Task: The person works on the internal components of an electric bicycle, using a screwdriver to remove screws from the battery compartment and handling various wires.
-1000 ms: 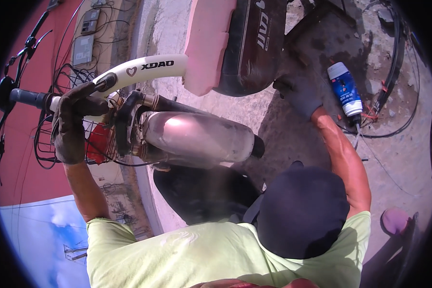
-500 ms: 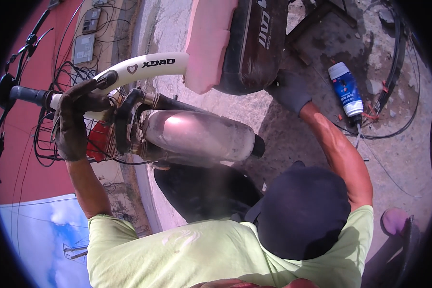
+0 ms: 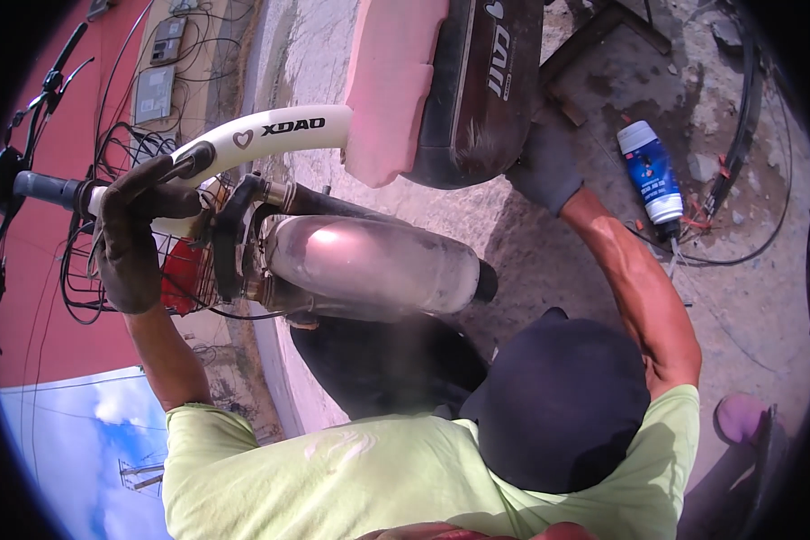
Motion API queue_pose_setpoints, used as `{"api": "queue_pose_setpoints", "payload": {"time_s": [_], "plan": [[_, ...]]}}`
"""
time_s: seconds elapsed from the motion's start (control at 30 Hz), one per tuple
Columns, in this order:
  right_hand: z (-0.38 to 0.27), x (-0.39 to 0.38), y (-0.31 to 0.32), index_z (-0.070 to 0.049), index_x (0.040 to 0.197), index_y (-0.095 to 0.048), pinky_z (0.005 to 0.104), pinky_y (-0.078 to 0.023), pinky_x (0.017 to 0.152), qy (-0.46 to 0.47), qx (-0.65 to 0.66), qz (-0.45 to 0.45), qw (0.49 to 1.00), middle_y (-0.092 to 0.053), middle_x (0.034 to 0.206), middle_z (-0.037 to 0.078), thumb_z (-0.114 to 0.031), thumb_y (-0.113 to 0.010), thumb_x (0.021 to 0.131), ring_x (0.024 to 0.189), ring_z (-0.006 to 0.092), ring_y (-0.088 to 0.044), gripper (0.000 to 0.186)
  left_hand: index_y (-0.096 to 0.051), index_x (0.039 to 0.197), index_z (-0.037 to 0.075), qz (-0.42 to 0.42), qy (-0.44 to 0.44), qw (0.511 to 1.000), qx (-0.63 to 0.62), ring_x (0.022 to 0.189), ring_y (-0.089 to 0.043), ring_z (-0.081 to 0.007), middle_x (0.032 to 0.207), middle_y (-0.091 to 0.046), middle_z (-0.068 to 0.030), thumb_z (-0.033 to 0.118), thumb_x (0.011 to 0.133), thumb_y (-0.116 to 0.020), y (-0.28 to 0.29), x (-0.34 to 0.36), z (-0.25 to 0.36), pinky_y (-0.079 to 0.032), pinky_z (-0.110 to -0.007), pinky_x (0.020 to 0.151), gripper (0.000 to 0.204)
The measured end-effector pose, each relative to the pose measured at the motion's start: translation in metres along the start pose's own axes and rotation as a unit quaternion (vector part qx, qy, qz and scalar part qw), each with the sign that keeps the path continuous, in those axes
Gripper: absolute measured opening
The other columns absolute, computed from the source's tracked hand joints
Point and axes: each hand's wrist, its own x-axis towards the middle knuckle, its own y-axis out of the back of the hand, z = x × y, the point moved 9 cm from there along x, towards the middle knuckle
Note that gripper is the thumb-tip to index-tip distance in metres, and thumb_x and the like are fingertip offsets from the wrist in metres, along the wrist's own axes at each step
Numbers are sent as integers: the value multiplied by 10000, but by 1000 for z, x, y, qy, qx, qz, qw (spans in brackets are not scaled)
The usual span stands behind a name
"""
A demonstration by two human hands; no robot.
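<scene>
The electric bike lies sideways across the view, its white curved frame tube (image 3: 279,130) running to a pink panel (image 3: 391,90) and a dark brown-black casing (image 3: 486,99). My left hand (image 3: 139,234), in a dark glove, is closed around the front of the frame by the black joint. My right hand (image 3: 549,171), in a grey glove, is at the casing's lower right edge, fingers in shadow and partly hidden; whether they grip is unclear. Between my arms is the front wheel's dusty grey mudguard (image 3: 378,261). Right of that hand lies a blue-and-white bottle (image 3: 650,171) with a black nozzle.
A wire basket (image 3: 209,279) with something red inside is next to my left wrist. Handlebar and brake levers (image 3: 13,175) jut out far left. A metal angle frame (image 3: 603,54), black cable (image 3: 747,90) and small stones lie on the right. A rounded dark shape (image 3: 567,405) blocks the lower middle.
The bike's frame, panel and casing have shifted slightly down the picture toward me, my left hand moving along with them. My right hand stays at the casing's edge.
</scene>
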Motion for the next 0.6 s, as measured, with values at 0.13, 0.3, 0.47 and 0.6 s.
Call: {"api": "queue_pose_setpoints", "payload": {"time_s": [0.13, 0.3, 0.47, 0.6], "plan": [[-1, -3, -3, -72, 899, -734, 483, -515, 739, 17, -29, -1, 999, -701, 852, 165, -299, -649, 887, 811, 345, -657, 243, -677, 1197, -8, 73, -78, 970, 217, 959, -705, -212, 1049, -740, -120, 264, 1113, -394, 11, 1, -7, -524, -335, 938, 401], [-29, -2, 2, -73, 930, -731, 480, -524, 758, 26, -90, -41, 995, -705, 865, 159, -294, -613, 912, 844, 358, -663, 251, -677, 1100, -7, 41, 73, 995, -58, 710, -709, -179, 821, -734, -103, 217, 1114, -381, -4, 6, -21, -562, -285, 716, 372], [-22, -5, 3, -61, 1074, -730, 444, -556, 816, -17, -159, -78, 984, -722, 1013, 197, -190, -693, 847, 936, 379, -685, 264, -692, 1032, -16, 72, 38, 986, -148, 523, -589, -206, 678, -662, -137, 469, 1100, -322, 4, 5, -28, -473, -308, 518, 613], [-33, -8, -1, -56, 911, -716, 493, -526, 773, -12, -129, -65, 989, -699, 896, 189, -292, -582, 924, 868, 367, -665, 272, -689, 1096, -11, 47, -16, 996, -71, 624, -656, -153, 739, -704, -100, 250, 1102, -319, 0, 3, -8, -545, -282, 641, 453]]}}
